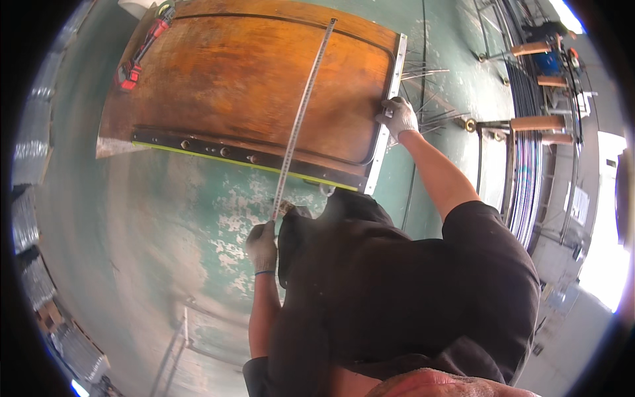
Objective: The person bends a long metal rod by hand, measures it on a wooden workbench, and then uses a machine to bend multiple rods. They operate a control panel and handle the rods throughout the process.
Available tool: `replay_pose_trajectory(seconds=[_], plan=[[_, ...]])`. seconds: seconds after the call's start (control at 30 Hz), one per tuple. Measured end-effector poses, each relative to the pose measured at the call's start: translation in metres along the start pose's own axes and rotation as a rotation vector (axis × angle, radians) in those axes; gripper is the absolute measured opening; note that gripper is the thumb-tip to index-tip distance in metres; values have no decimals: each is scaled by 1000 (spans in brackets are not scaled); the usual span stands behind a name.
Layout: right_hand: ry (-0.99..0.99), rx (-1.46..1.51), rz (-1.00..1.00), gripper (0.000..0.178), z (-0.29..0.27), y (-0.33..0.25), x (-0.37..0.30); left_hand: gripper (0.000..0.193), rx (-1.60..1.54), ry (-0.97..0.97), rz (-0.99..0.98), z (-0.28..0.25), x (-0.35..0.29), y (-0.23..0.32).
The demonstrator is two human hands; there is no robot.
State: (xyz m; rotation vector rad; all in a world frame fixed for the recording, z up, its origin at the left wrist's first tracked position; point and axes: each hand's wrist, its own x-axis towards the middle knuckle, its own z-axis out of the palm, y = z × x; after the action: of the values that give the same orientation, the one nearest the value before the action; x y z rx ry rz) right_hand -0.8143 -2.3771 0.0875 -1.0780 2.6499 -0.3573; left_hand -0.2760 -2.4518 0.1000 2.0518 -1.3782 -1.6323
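My left hand (262,247), in a pale work glove with dark fingertips, is closed around the near end of a long tape measure blade (303,109). The blade slants across the brown wooden worktop (231,73), its far end lying near the top's far edge. My right hand (399,118), gloved too, grips the pale metal strip (380,153) along the worktop's right edge, its fingers curled over onto the wood. A small shiny spot shows at those fingers; I cannot make out what it is. A black bar with holes (225,152) and a yellow-green rim run along the near edge.
A red and black cordless power tool (142,53) lies at the worktop's far left. Thin rods (430,119) stick out beyond the right edge. Farther right stands a rack (539,124) with long dark bars. Wrapped stacks (32,145) line the far left; a metal frame (185,324) stands lower left.
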Motion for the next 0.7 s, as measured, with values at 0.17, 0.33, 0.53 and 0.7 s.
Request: replay_pose_trajectory(seconds=[0.17, 0.33, 0.53, 0.7], plan=[[-50, -158, -415, 50, -22, 34, 28, 37, 60, 103, -54, 56, -39, -3], [-56, 29, -705, 42, -16, 48, 60, 38, 104, 157, 33, 133, -80, 22], [-104, 142, -695, 37, -7, 52, 60, 40, 153, 196, 59, 196, -97, 14], [-132, 100, -679, 35, -16, 50, 63, 38, 136, 230, 8, 214, -94, 3]])
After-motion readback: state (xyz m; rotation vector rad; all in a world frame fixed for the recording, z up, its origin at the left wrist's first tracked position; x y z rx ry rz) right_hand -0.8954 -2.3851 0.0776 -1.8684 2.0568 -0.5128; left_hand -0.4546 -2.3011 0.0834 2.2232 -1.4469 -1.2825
